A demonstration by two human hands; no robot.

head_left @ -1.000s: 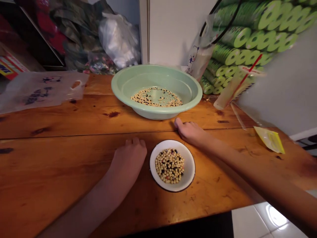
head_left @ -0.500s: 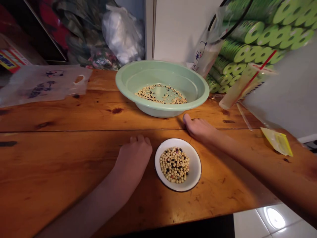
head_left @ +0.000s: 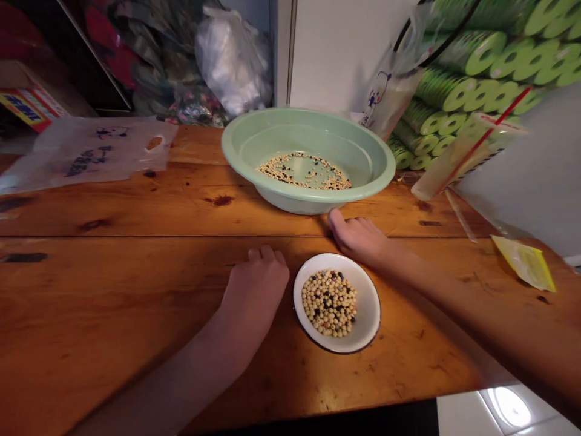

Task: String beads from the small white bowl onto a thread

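From where I stood, with a clock face laid around the white bowl (head_left: 370, 303) as the seated person saw it, a wooden bench (head_left: 136, 290) stretched across the scene. The bowl, dark-rimmed and round, sat on the bench near its front edge. In it lay a heap of small beads (head_left: 330, 306), mostly cream, with black ones and a few reddish ones scattered through.

The left hand (head_left: 256, 281) was between nine and ten o'clock, just beside the bowl, back upward. Its fingers were curled under and turned away, so I could not tell whether they grasped anything. The right hand (head_left: 358, 236) was at one o'clock, just past the bowl's far rim, its thumb pointing toward the green basin (head_left: 308, 195). Those fingers were bent too, mostly hidden beneath the hand; whether they gripped something I could not tell.

The wide basin stood just short of twelve o'clock, with more cream and black beads (head_left: 276, 169) spread in a loose ring over its floor. At ten o'clock a printed plastic bag (head_left: 91, 151) lay flat. Between one and two o'clock a clear cup (head_left: 467, 157) leaned outward with a red straw (head_left: 492, 130) in it; near three, a yellow-edged packet (head_left: 526, 263) lay on the bench. Behind the cup, at one o'clock, green-wrapped rolls (head_left: 481, 54) were stacked high. At eleven, a stuffed whitish bag (head_left: 233, 60) bulged behind the basin.
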